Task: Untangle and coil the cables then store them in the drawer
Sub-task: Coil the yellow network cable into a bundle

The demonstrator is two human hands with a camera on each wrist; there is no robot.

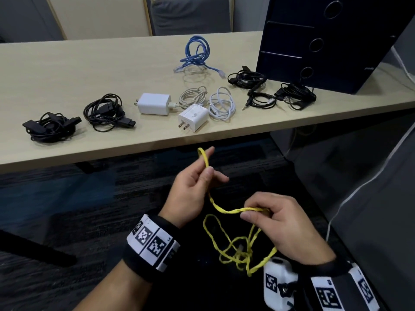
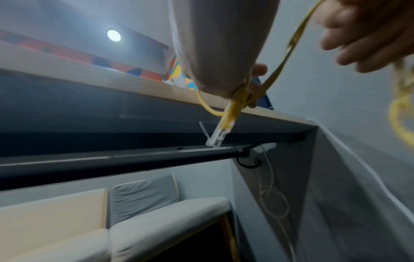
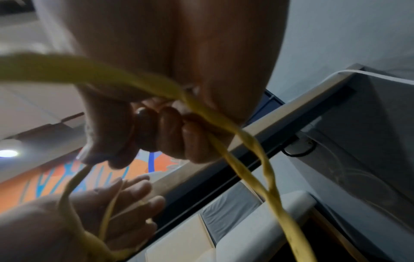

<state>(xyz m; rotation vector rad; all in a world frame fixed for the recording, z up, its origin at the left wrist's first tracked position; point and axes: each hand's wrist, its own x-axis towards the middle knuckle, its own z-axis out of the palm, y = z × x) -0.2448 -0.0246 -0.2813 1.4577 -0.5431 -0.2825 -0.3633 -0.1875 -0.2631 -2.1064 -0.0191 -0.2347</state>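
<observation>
I hold a flat yellow cable in front of me, below the table's front edge. My left hand pinches a loop of it between thumb and fingers, and the loop's top sticks up past the fingertips. My right hand pinches a doubled stretch further along. The remainder of the cable hangs in a tangle under my right hand. In the left wrist view, the cable's clear plug hangs down from my left hand. In the right wrist view, twisted yellow strands run past my curled fingers.
The wooden table carries several cables: black bundles at left, two white chargers with white cables, a blue cable, black cables at right. A dark drawer unit stands at the back right.
</observation>
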